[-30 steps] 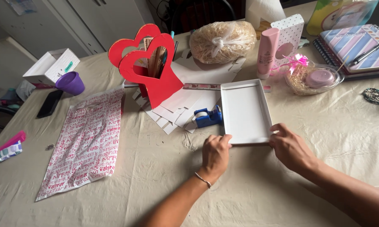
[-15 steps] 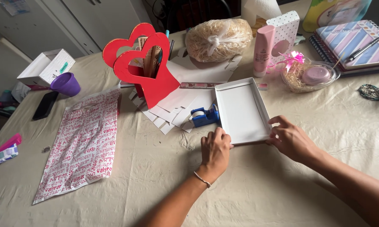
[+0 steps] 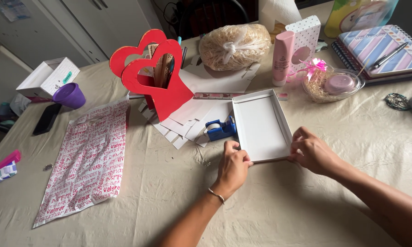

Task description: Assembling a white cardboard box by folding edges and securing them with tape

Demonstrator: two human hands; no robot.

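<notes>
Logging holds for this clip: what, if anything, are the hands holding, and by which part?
Both hands hold the shallow white box tray at its near end: left hand on the near-left corner, right hand on the near-right corner.

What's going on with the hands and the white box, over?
Left hand and right hand both gripping white box tray at its near corners. Tray flat on table, empty. Blue tape dispenser right beside its left edge.

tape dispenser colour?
Blue, with a white roll; the tape dispenser shows in the head view, left of the white box.
</notes>
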